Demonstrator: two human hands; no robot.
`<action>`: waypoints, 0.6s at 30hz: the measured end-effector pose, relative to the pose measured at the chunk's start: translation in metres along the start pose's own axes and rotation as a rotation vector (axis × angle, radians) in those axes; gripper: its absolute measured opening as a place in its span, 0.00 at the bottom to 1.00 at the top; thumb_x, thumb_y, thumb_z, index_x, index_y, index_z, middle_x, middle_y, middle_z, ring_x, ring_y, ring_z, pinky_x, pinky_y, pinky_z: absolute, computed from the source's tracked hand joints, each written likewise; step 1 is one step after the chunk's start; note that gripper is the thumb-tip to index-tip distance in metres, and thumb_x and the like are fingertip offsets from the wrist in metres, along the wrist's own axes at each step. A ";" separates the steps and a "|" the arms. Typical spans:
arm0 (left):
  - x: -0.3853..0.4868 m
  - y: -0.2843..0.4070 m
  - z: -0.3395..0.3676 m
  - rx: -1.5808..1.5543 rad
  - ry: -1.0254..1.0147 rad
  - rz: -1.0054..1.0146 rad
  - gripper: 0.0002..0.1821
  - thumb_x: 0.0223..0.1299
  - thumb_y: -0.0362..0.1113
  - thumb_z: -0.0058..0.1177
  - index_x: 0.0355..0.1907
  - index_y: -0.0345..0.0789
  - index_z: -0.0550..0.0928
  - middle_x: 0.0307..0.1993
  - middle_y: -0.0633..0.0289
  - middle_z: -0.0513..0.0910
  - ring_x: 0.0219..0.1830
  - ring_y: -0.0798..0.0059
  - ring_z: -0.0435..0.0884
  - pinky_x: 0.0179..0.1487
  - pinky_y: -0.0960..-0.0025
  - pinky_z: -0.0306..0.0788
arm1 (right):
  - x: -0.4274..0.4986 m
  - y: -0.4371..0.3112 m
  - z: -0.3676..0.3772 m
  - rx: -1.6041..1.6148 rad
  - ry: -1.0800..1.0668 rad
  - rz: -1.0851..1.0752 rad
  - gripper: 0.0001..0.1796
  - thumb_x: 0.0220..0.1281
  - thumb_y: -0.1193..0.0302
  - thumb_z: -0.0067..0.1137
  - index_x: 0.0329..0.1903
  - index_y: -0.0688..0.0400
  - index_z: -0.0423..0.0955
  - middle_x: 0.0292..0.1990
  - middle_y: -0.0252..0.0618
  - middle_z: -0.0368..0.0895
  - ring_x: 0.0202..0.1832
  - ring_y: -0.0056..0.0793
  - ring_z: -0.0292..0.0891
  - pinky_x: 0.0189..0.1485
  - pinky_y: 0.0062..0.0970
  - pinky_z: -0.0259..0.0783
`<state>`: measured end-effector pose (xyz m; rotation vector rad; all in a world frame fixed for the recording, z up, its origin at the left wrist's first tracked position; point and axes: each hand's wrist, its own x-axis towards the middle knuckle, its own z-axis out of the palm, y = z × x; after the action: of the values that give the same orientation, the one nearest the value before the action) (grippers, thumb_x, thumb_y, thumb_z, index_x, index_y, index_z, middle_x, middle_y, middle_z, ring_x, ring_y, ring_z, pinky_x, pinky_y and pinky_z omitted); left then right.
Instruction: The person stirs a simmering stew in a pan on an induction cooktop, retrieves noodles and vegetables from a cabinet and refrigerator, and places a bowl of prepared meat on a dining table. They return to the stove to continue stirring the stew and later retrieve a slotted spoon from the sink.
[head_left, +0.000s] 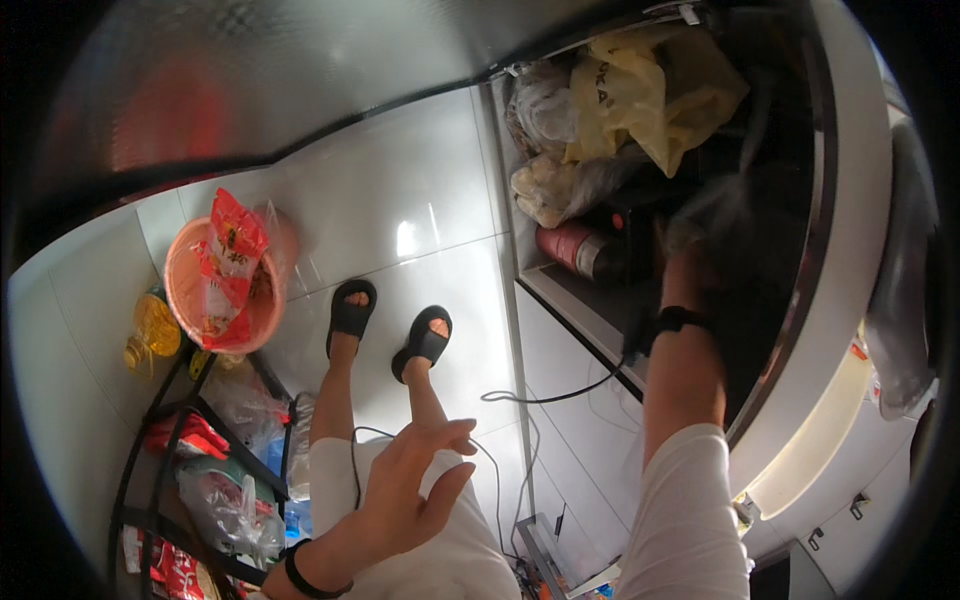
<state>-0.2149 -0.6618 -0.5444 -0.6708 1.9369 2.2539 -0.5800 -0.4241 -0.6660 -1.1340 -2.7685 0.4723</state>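
Observation:
My left hand (416, 487) hangs over my lap with its fingers apart and nothing in it. A dark band circles its wrist. My right arm reaches into a dark, open cabinet (819, 225), where my right hand (682, 240) is blurred and in shadow. Close by it is a translucent plastic bag (720, 199); whether the fingers grip it I cannot tell. Left of the hand, a red flask with a metal band (570, 247) lies on its side next to a black box (630, 225). Behind these are a clear bag of pale, lumpy contents (544, 187) and a yellow plastic bag (622, 90).
A pink bin (180, 300) with a red wrapper (232, 277) stands on the tiled floor beside an oil bottle (154, 326). At lower left is a black rack (154, 450) of bagged goods. A black cable (555, 400) runs from my right wrist.

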 end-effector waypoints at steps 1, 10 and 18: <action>0.000 -0.005 0.000 0.016 0.010 -0.001 0.23 0.54 0.22 0.55 0.54 0.33 0.72 0.35 0.56 0.80 0.39 0.65 0.81 0.42 0.67 0.72 | 0.012 0.004 -0.002 -0.102 -0.021 -0.058 0.26 0.64 0.55 0.51 0.56 0.62 0.72 0.52 0.49 0.76 0.52 0.46 0.74 0.54 0.41 0.72; 0.013 -0.042 -0.001 0.043 0.148 -0.049 0.17 0.54 0.20 0.53 0.49 0.31 0.75 0.33 0.57 0.80 0.35 0.67 0.80 0.38 0.70 0.72 | 0.057 0.030 -0.010 -0.577 -0.133 -0.284 0.27 0.65 0.52 0.50 0.56 0.60 0.73 0.52 0.49 0.76 0.51 0.47 0.74 0.54 0.42 0.72; 0.018 -0.030 -0.006 0.059 0.192 -0.053 0.14 0.56 0.21 0.52 0.47 0.30 0.76 0.33 0.56 0.80 0.34 0.68 0.79 0.38 0.72 0.72 | 0.049 0.026 -0.009 -0.805 -0.124 -0.323 0.27 0.65 0.50 0.49 0.55 0.58 0.74 0.52 0.49 0.77 0.51 0.47 0.75 0.54 0.42 0.71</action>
<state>-0.2187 -0.6655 -0.5794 -0.9501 2.0323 2.1630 -0.5956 -0.3699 -0.6669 -0.7129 -3.2448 -0.6882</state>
